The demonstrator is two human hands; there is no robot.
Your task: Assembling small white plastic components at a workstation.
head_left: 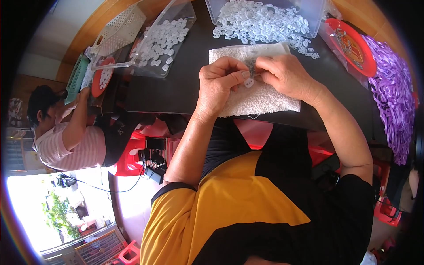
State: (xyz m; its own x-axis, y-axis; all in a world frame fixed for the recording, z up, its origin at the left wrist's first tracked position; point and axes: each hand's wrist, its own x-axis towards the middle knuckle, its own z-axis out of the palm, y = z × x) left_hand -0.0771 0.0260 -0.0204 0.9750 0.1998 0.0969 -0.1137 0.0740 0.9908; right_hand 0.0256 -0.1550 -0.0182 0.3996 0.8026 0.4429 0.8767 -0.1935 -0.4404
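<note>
My left hand (219,84) and my right hand (285,76) are close together above a folded cream towel (265,104). Thumb and fingers of the left hand are pinched at a small white plastic piece with two holes (249,82), which shows just below the thumb tip. The right hand's fingers are bent and pressed together right beside that piece; whatever they grip is hidden. Beyond the towel, a clear plastic bin (321,20) lies with many similar white pieces (260,22) spilling from its mouth onto the dark table (185,95).
Left of it, a second clear bin (187,26) holds more white pieces. On the right are a red plate (369,62) of small metal parts and a bundle of purple straps (391,92). At the left, a co-worker (73,141) sits by a red plate (98,87) and a green basket (78,76).
</note>
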